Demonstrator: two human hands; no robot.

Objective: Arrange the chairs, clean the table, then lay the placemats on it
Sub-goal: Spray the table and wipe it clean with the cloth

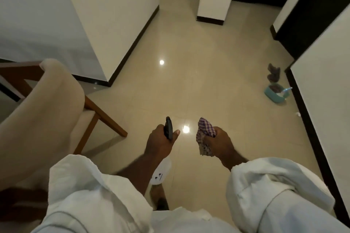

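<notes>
1. Progress: cleaning stage, by my read; person stands on tiled floor [189, 85] w/ supplies in both hands; table & placemats not in view, so wiping & mat-laying count as left to do; chair arrangement can't be judged, only one chair visible.
2. Chair [37, 109]: cream padded back, brown wood frame; lower left, just beside person.
3. Left hand [161, 143]: clenched round black trigger head of spray bottle [161, 173]; white body hangs below wrist, partly hidden by forearm.
4. Right hand [217, 143]: grasping bunched cloth [205, 134]; purple-white check, crumpled; ends poke out above & below the fist.
5. Misc: teal basin [272, 96] w/ dark rag inside; on floor by right wall, well apart from hands.
</notes>
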